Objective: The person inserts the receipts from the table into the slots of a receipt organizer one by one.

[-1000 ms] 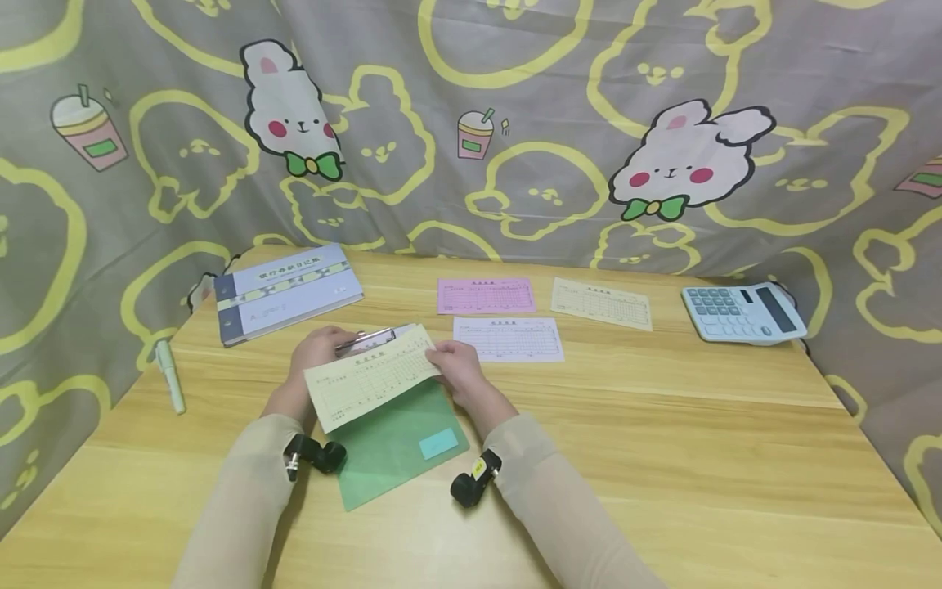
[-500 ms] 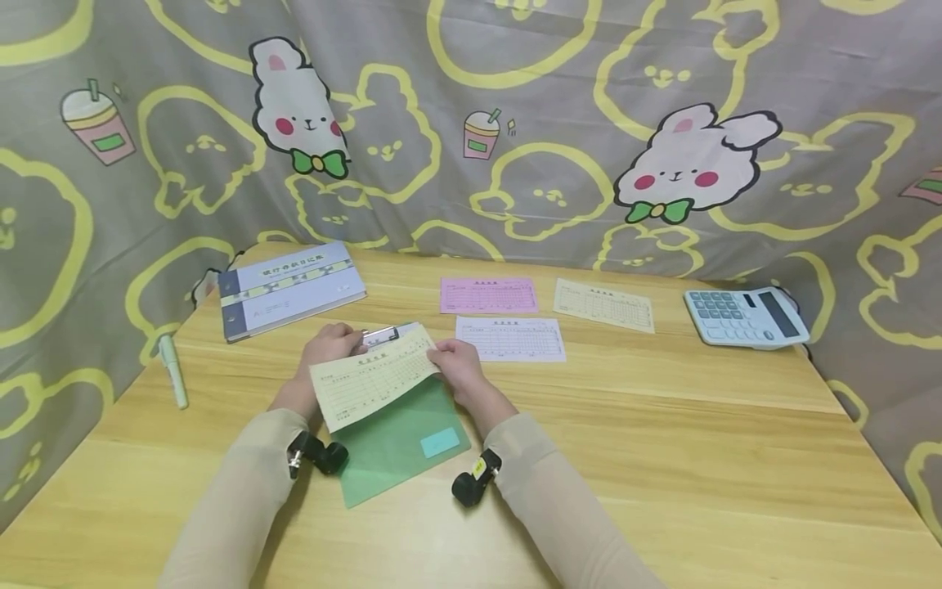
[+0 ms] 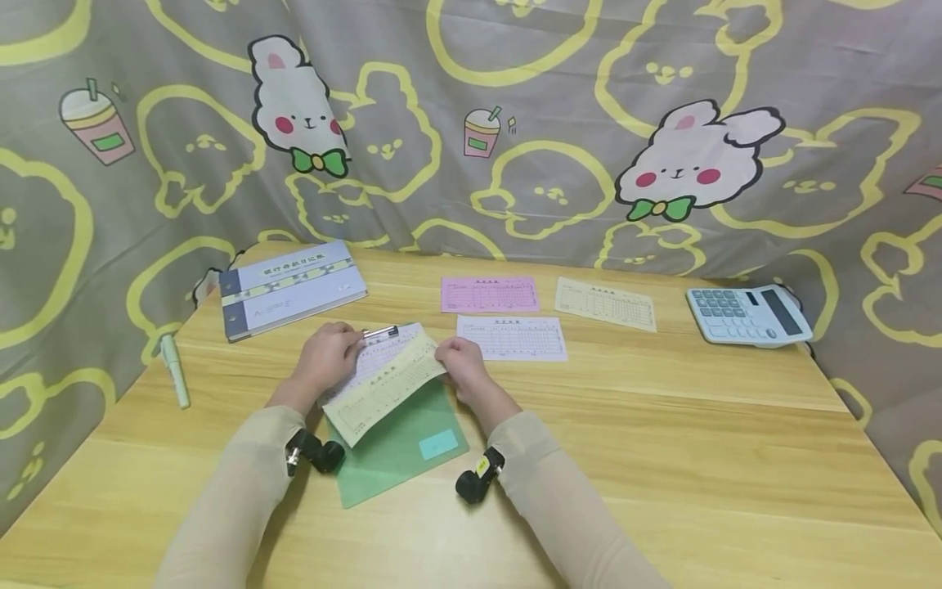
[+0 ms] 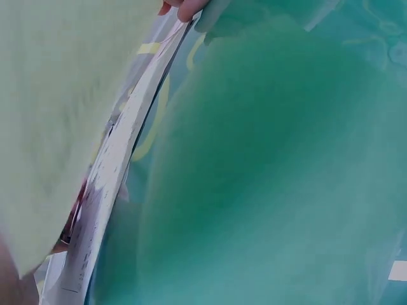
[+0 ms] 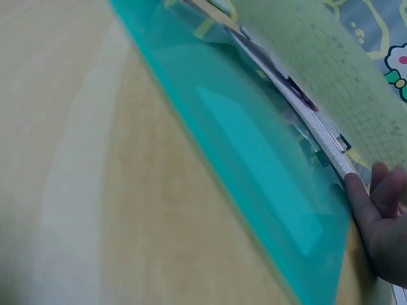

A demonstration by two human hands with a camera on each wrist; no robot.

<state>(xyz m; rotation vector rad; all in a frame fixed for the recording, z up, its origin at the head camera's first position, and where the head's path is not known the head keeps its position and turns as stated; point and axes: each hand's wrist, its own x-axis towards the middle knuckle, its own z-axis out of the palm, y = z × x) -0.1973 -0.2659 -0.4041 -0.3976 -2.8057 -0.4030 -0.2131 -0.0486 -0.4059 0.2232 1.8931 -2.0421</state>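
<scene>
A green translucent folder [image 3: 390,466] lies tilted on the table, with a metal clip [image 3: 381,332] at its far end. Under the clip are pale printed forms [image 3: 368,366]. Across them a yellow printed form [image 3: 379,399] bows upward, its near left corner raised off the folder. My right hand [image 3: 464,364] pinches the yellow form's right end; in the right wrist view its fingers [image 5: 357,194] also touch the edge of the pale forms. My left hand [image 3: 327,360] grips the folder's left side beside the clip; its fingertips are partly hidden.
Behind lie pink [image 3: 489,294], white [image 3: 513,339] and yellow slips [image 3: 605,304]. A blue account book [image 3: 294,290] is at back left, a pale green pen [image 3: 173,372] at left and a light blue calculator [image 3: 749,315] at back right. A patterned curtain [image 3: 545,82] hangs behind.
The yellow form has slid and tipped toward the person, so more of the pale forms shows under the clip. My left hand has come out from behind it; the right hand shifted slightly right.
</scene>
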